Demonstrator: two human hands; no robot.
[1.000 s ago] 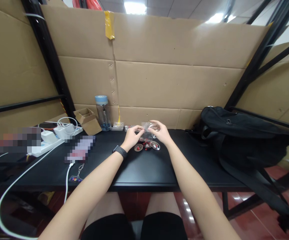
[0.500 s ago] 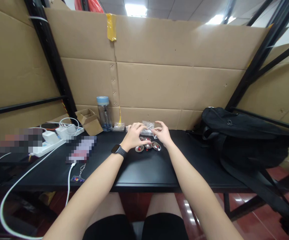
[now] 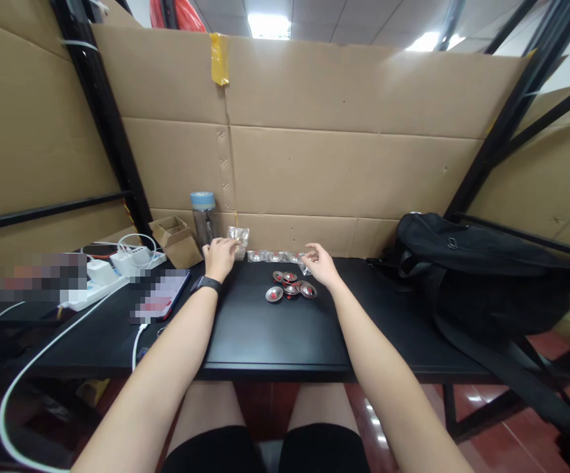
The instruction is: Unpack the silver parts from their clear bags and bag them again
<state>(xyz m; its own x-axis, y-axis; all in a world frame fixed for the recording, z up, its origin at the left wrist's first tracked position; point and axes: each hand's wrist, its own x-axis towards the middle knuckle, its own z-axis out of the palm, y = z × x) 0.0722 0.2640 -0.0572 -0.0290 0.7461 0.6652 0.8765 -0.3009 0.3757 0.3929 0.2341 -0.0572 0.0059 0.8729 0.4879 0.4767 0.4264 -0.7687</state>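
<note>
My left hand (image 3: 219,258), with a black watch on its wrist, reaches to the back left of the black desk (image 3: 265,328) and pinches a small clear plastic bag (image 3: 238,235) near the water bottle. My right hand (image 3: 321,264) hovers just right of several small silver discs with red centres (image 3: 289,289). Its fingers are curled on the end of a clear plastic bag (image 3: 305,268). A row of more clear bags (image 3: 272,255) lies along the foot of the cardboard wall between my hands.
A blue-lidded water bottle (image 3: 202,215), an open small cardboard box (image 3: 176,240), a white power strip with chargers (image 3: 112,266) and a phone on a white cable (image 3: 159,295) sit at the left. A black backpack (image 3: 472,276) fills the desk's right side. Cardboard walls surround it.
My left hand has left the discs and moved left and back to the small bag by the bottle. My right hand has lowered its clear bag toward the desk.
</note>
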